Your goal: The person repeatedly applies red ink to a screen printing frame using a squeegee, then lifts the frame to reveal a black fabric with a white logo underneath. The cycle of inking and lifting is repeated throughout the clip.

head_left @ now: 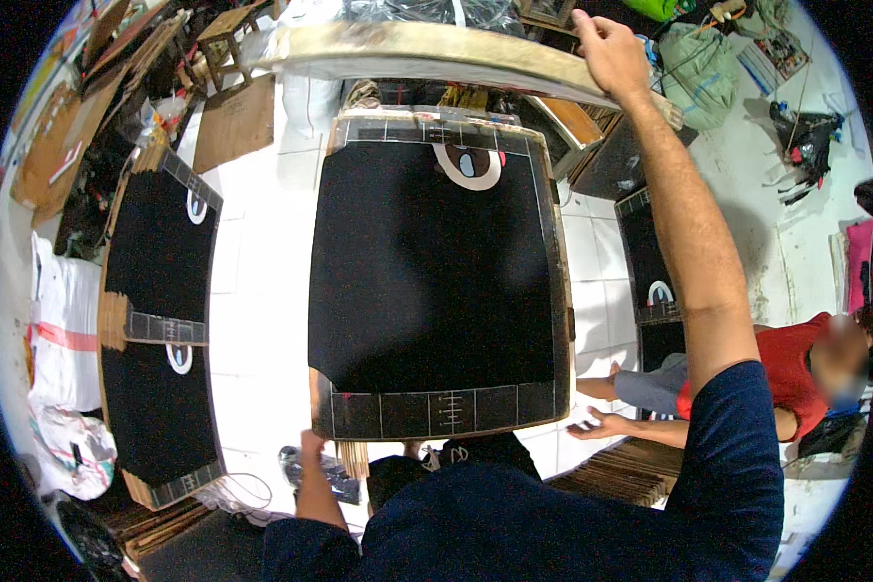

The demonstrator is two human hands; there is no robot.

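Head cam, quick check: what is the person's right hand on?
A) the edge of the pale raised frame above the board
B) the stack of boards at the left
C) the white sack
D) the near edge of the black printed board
A: the right hand is raised, with the arm stretched up and fingers over the edge of the pale frame above the black printed board; the left hand is down at the board's near corner.

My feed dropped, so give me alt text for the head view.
The left hand grips the near corner of a large black printed board, while the right hand reaches up to a raised pale frame. More black boards lie stacked at left.
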